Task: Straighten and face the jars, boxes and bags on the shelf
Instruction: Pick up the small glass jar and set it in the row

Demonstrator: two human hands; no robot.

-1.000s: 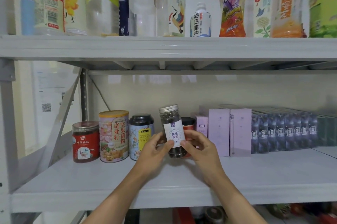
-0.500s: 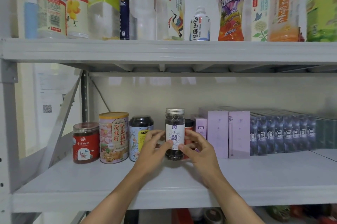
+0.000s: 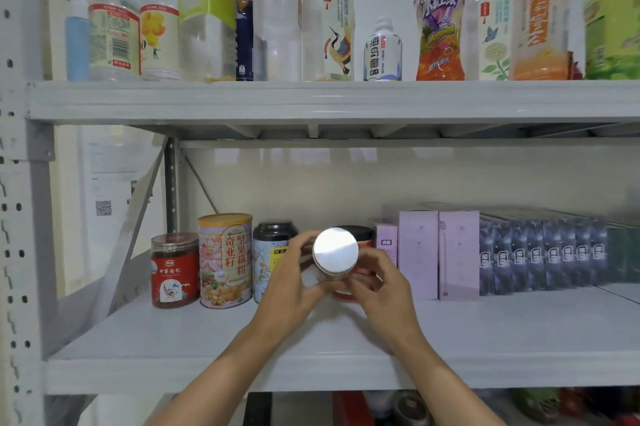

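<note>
1. Left hand [image 3: 294, 282] and right hand [image 3: 377, 282] curl their fingers around a silver-lidded jar [image 3: 335, 254], tipped lid-first toward the camera.
2. It is lifted just in front of a black-lidded jar [image 3: 356, 235] (mostly hidden).
3. Bare shelf [image 3: 519, 332] spreads out toward the front edge.

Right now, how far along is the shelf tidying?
Looks partly done. The red-label jar, tall nut canister and dark tin stand upright, labels forward, and the purple boxes sit in a row. In hand: both the left hand and right hand hold a silver-lidded jar, tipped lid-first toward the camera. Left: setting it upright, and the red jar behind it.
</note>
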